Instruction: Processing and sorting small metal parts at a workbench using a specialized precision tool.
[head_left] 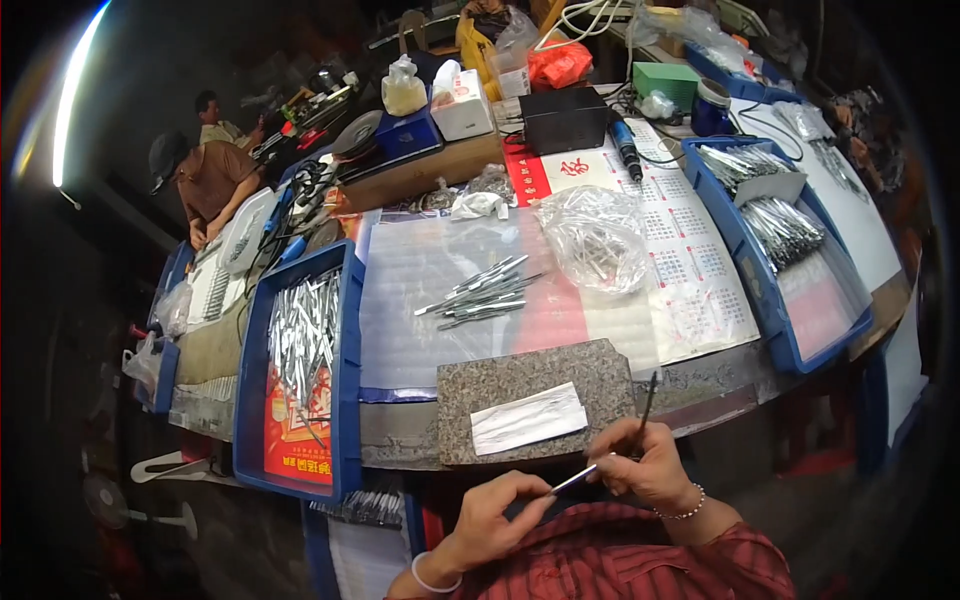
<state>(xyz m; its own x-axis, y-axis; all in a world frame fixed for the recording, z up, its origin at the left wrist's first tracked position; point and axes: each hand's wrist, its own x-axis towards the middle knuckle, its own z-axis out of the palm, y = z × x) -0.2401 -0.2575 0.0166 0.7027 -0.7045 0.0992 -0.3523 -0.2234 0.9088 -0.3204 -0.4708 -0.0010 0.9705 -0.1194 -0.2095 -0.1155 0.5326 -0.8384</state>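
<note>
In front of my red-striped shirt, my left hand (498, 515) pinches one end of a thin silvery metal rod (574, 479). My right hand (648, 466) is closed round a slim dark stick (651, 395) that points up and away; whether it is a brush or another tool I cannot tell. The fingers of that hand also meet the rod's far end. Just beyond both hands, a folded white paper (528, 418) with dark streaks lies on a speckled stone slab (465, 385). Farther back, a loose pile of similar metal rods (482, 292) rests on a plastic sheet.
Blue trays of metal rods stand left (349, 380) and right (790, 330). A clear plastic bag (594, 238) of small parts lies behind the slab. Beyond it are a black box (564, 121) and a blue-black handheld tool (626, 150). Another person (212, 178) sits far left.
</note>
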